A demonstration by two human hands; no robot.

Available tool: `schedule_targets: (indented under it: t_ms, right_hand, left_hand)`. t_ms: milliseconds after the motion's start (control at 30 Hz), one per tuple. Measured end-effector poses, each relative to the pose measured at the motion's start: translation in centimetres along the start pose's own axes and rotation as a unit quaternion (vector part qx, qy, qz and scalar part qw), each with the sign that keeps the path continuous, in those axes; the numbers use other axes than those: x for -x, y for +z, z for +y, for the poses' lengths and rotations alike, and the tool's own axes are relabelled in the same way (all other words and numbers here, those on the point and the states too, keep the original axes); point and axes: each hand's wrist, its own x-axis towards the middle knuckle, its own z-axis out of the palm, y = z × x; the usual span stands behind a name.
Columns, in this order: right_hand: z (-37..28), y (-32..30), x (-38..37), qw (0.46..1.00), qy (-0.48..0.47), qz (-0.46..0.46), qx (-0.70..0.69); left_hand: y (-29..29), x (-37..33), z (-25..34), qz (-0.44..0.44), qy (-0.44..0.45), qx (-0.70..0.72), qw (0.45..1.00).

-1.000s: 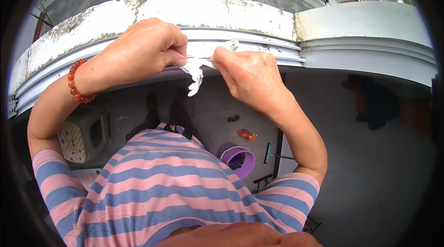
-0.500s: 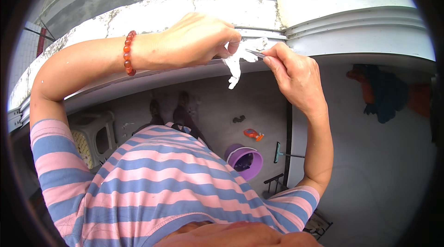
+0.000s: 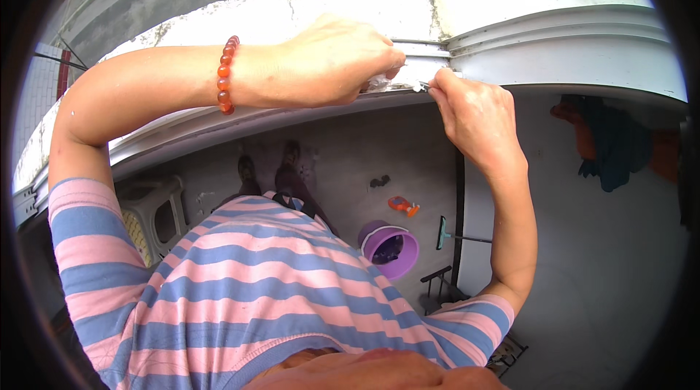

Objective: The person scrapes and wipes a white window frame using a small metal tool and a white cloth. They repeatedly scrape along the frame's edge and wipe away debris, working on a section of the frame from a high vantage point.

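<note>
Over the window track (image 3: 419, 48) my left hand (image 3: 335, 62) is closed, its fingertips pressing a crumpled white wad, which looks like wet tissue (image 3: 378, 83); most of the wad is hidden under the hand. To its right, my right hand (image 3: 477, 114) pinches a slim metal tool (image 3: 425, 86) between thumb and fingers. White scraps cling around the tool's tip, which points left toward the wad at the track's inner edge. The tool's exact kind is too small to tell.
A weathered ledge (image 3: 350, 14) lies beyond the track, with a road below. On the floor are a purple bucket (image 3: 408, 259), an orange spray bottle (image 3: 402, 205), a squeegee (image 3: 442, 233) and a plastic stool (image 3: 157, 215). Dark cloth (image 3: 609, 149) appears at right.
My left hand has moved right and pressed the hanging white tissue down at the track. My right hand has shifted slightly right and down, with the tool's tip now at the track's edge.
</note>
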Motion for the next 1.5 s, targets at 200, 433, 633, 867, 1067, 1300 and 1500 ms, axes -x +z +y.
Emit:
schedule_targets:
  t_ms: [200, 433, 633, 867, 1067, 1300, 1500]
  right_hand:
    - [1.0, 0.6, -0.9, 0.993, 0.006, -0.038, -0.116]
    - [0.9, 0.9, -2.3, 0.980, -0.011, -0.093, -0.174]
    - [0.2, 1.4, -3.6, 0.962, -0.029, -0.129, -0.238]
    - [-0.3, 1.5, -4.1, 0.853, 0.106, -0.213, -0.465]
    - [-0.1, 0.7, -4.5, 0.781, 0.176, -0.260, -0.540]
    - [-0.2, -2.1, -7.1, 0.782, 0.175, -0.196, -0.565]
    - [2.2, 0.1, -15.3, 0.929, 0.072, 0.140, -0.335]
  left_hand:
    - [0.4, 0.4, 0.4, 0.022, -0.027, 0.034, 0.999]
    - [-0.4, 2.3, 0.4, 0.015, -0.025, 0.031, 0.999]
    - [0.4, 2.2, 0.3, 0.032, -0.025, 0.012, 0.999]
    - [1.2, 2.7, -0.6, 0.081, 0.021, 0.033, 0.996]
    - [0.6, 2.8, -1.2, 0.077, 0.052, 0.071, 0.993]
    - [-3.3, 1.8, -3.0, 0.125, 0.060, 0.126, 0.982]
    - [-9.5, -3.8, -12.4, 0.201, 0.110, -0.001, 0.973]
